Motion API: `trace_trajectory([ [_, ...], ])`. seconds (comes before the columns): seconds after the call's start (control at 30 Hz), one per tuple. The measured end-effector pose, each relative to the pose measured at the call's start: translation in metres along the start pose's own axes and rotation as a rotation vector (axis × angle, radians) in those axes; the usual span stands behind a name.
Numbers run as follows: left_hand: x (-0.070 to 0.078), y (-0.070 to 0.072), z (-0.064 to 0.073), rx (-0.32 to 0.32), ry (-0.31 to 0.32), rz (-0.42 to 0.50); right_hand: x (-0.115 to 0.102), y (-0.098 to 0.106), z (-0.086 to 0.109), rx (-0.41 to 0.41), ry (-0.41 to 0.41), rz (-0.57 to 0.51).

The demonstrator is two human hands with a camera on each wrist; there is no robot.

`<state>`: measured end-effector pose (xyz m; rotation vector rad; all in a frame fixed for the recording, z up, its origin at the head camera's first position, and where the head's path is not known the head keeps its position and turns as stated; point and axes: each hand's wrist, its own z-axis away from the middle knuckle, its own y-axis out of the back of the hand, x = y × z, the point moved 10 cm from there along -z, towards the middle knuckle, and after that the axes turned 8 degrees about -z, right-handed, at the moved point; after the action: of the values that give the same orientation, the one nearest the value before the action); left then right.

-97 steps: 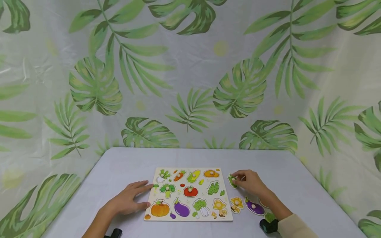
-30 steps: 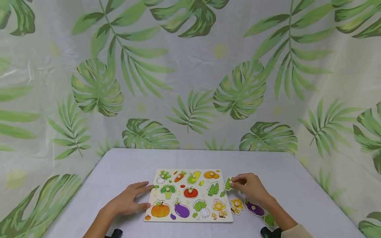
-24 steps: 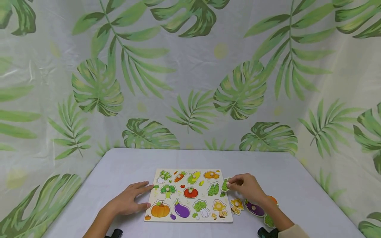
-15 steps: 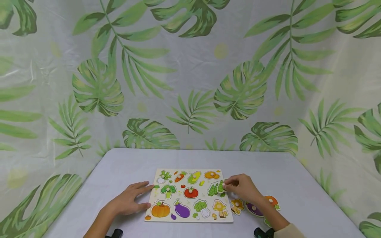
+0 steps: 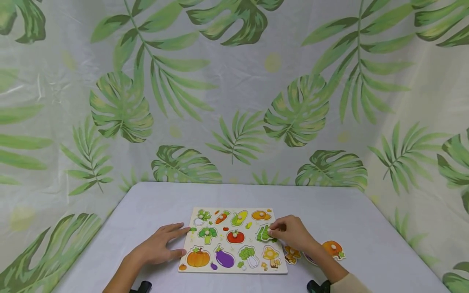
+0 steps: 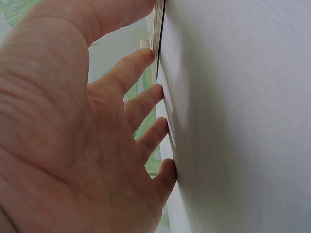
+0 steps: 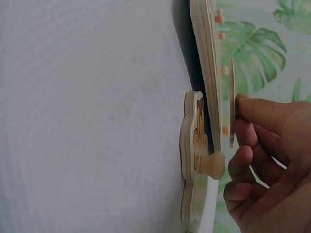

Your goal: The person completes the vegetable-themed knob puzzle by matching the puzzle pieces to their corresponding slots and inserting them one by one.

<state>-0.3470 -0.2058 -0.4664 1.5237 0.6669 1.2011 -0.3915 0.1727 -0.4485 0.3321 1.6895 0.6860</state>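
Observation:
A wooden vegetable puzzle board (image 5: 251, 241) lies on the table. My right hand (image 5: 291, 232) pinches a green vegetable puzzle piece (image 5: 264, 233) over the matching green picture on the board's right side. In the right wrist view, that piece (image 7: 232, 107) appears edge-on, a little apart from the board's face, held between thumb and fingers. My left hand (image 5: 161, 245) rests at the board's left edge with fingers spread and fairly straight. The left wrist view shows its fingertips against the white tabletop and board edge.
Right of the board lie a mushroom piece (image 5: 292, 255) with a round knob, an eggplant piece (image 5: 309, 259) mostly hidden under my forearm, and a pumpkin piece (image 5: 332, 249). Knobbed tomato (image 5: 235, 236), broccoli (image 5: 207, 235) and several other pieces sit in the board.
My right hand has carried the green piece leftward from the table beside the board to above the green picture. The pumpkin piece has come out from behind the forearm. My left hand has stayed put.

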Motion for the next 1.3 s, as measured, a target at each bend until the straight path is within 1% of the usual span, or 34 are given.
trace_trajectory([
  [0.3, -0.001, -0.002, -0.002, -0.005, 0.008, -0.001, 0.000, -0.009, -0.006, -0.027, 0.009, 0.018],
  [0.63, -0.002, -0.001, -0.002, -0.001, 0.003, -0.004, 0.000, -0.015, -0.010, -0.024, -0.053, 0.019],
  [0.9, -0.003, -0.002, -0.002, 0.001, 0.001, -0.008, -0.002, -0.019, -0.012, -0.024, -0.046, 0.026],
  [1.1, -0.004, -0.002, -0.002, -0.007, 0.010, -0.011, -0.001, -0.020, -0.012, -0.026, -0.050, 0.020],
  [1.3, -0.003, -0.002, -0.002, -0.009, 0.010, 0.001, 0.002, -0.020, -0.011, -0.025, -0.037, 0.010],
])
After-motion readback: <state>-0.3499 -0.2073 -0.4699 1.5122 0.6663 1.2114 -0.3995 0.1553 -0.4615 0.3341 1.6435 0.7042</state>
